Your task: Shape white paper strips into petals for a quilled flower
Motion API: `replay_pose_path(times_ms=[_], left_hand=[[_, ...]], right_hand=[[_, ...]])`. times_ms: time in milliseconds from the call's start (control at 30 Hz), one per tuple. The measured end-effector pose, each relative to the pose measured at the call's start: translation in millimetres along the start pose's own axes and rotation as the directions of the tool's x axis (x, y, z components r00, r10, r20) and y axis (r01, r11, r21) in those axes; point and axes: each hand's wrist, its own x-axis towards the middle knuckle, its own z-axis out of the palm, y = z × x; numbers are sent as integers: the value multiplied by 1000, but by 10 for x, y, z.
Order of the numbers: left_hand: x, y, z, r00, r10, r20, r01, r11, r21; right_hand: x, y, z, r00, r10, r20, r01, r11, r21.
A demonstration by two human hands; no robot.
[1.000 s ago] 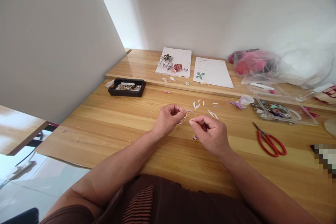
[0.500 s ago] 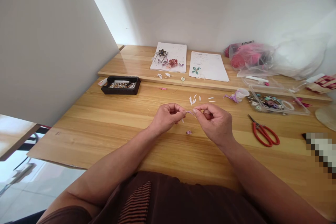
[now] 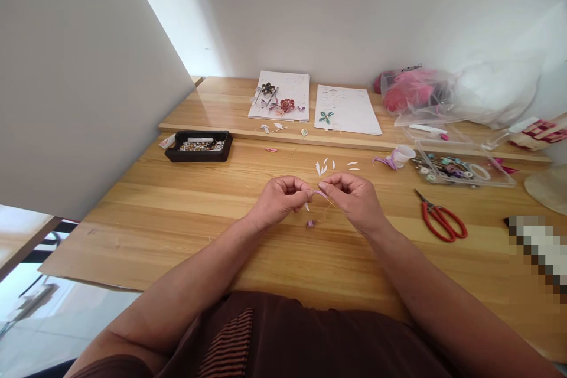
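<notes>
My left hand (image 3: 286,198) pinches one end of a thin purple strip (image 3: 319,194), which looks like thread or ribbon. A white petal-shaped piece (image 3: 307,206) hangs just below those fingertips. My right hand (image 3: 352,198) is closed at the strip's other side, thumb and forefinger pressed together. A fine gold strand (image 3: 330,205) trails under the right fingers. Beneath the hands, a small purple spool or roll (image 3: 310,224) lies on the wooden table (image 3: 283,260). Several white petal pieces (image 3: 323,169) are scattered just beyond my fingertips.
Red-handled pliers (image 3: 443,221) lie to the right. A black tray (image 3: 198,155) of beads is at left; a clear box (image 3: 498,176) of small parts and a white cup (image 3: 404,155) with purple ribbon are at right. Papers (image 3: 354,112) with flower ornaments rest on the raised ledge behind.
The view has shifted slightly, moving the scene a little left. My hands keep hold of the purple strip, which now bows upward; the gold strand shows more clearly under my right hand.
</notes>
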Motion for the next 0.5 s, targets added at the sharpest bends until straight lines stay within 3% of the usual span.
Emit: replay_pose_path(times_ms=[133,267,367,500], left_hand=[[12,-19,9,999,16,-52,-21,994,-107],[42,-41,8,985,63,-162,-89,984,-156],[59,-57,-2,970,96,-225,-128,983,-133],[59,-59,-11,961,86,-262,-115,989,-94]], right_hand=[[11,46,79,986,145,87,-160,966,202],[-72,36,156,980,158,117,-180,961,208],[-154,0,184,989,99,108,-113,984,135],[-241,-70,186,994,-112,17,113,991,-71]])
